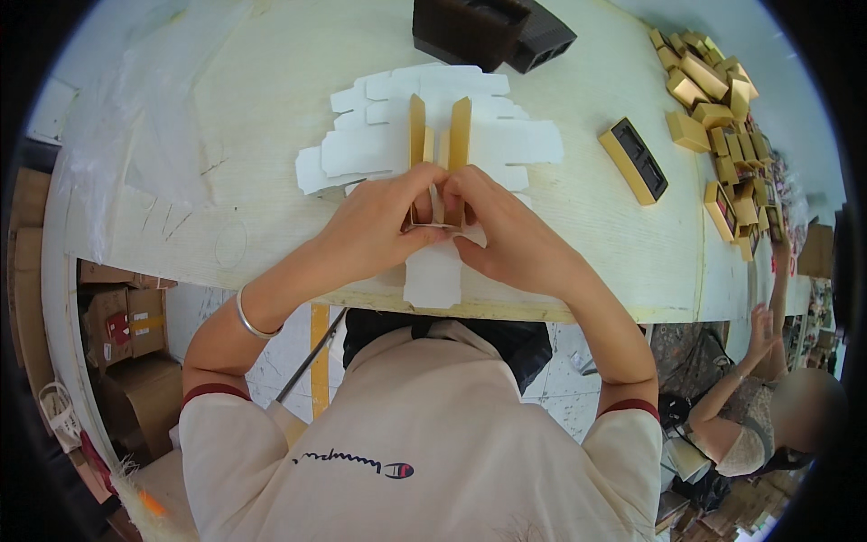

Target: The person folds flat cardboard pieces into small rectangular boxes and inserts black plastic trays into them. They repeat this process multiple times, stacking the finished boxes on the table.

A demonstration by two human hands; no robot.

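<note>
A partly folded gold cardboard box (460, 131) stands at the middle of the table, its two long gold walls raised and its near end open. My left hand (384, 217) is closed on the near end of its left wall, thumb at the near edge. My right hand (506, 226) pinches the near end of the right wall with bent fingers. A white flap (433, 278) points toward me below my hands. Under and around the box lie several flat white carton blanks (524, 142), overlapping one another. My fingers partly hide the box's near corners.
Black plastic trays (470, 32) are stacked at the far edge. To the right lies a gold box with a black insert (635, 161); beyond it, many gold boxes (709, 77) are heaped. Clear plastic sheeting (135, 135) covers the left side. Another person (754, 406) sits at the right.
</note>
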